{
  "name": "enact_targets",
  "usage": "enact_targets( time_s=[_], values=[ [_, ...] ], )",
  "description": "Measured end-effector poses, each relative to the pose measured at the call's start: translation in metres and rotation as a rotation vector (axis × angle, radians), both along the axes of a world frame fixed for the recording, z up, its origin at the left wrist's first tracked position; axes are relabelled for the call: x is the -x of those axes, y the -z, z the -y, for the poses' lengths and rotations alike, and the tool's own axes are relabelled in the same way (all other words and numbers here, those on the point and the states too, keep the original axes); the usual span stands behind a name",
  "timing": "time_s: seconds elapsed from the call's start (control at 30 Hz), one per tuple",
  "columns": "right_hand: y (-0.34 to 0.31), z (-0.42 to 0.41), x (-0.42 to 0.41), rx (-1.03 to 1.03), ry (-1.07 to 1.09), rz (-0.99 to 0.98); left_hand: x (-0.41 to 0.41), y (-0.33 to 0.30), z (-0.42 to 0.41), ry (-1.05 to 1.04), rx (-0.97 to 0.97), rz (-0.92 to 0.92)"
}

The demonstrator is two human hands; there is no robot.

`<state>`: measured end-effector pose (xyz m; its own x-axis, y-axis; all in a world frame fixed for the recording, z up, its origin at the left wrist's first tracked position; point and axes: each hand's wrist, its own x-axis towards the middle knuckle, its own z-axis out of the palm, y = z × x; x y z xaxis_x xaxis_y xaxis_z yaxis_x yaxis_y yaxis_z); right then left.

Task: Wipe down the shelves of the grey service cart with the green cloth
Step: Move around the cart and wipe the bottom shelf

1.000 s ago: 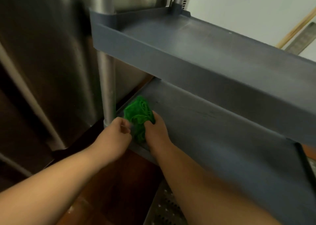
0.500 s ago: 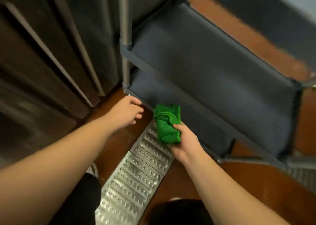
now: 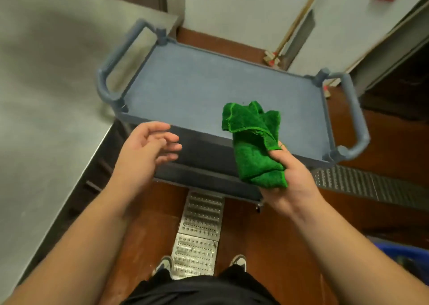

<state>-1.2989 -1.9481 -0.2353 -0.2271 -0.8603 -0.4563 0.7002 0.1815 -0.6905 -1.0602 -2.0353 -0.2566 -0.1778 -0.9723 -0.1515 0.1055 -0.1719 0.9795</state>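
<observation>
No writing is legible; the right hand (image 3: 293, 177) grips the bunched green cloth (image 3: 255, 142), its length running up and away above the grey service cart (image 3: 197, 91) top shelf's near edge, while the left hand (image 3: 145, 150) hovers with fingers loose, holding nothing.

A: Lighting?
B: Even indoor light from overhead, moderately bright. No hard shadows. Dim under the cart's top shelf (image 3: 209, 91), dark at the right doorway.

A: Glare?
B: Soft sheen on the steel table (image 3: 46, 95) at left, some shine on the floor grate (image 3: 199, 235). Nothing blown out.

A: Sharpness?
B: Overall soft. Left hand (image 3: 144, 151) smeared at the fingertips, left cart handle (image 3: 120, 56) blurred too. Green cloth (image 3: 255, 146) shows the most texture.

A: Distortion?
B: Wide-angle: forearms balloon at the bottom corners, wall edges lean.
</observation>
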Motion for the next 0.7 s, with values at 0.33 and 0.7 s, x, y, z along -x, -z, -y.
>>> enact_targets(
  time_s=[0.33, 0.7],
  values=[
    [-0.032, -0.031, 0.039, 0.211, 0.499, 0.049, 0.098, -0.075, 0.063, 0.357, 0.122, -0.039],
    [-0.041, -0.153, 0.182, 0.239, 0.877, -0.048, 0.301, -0.074, -0.009, 0.664, 0.056, -0.046]
  ],
)
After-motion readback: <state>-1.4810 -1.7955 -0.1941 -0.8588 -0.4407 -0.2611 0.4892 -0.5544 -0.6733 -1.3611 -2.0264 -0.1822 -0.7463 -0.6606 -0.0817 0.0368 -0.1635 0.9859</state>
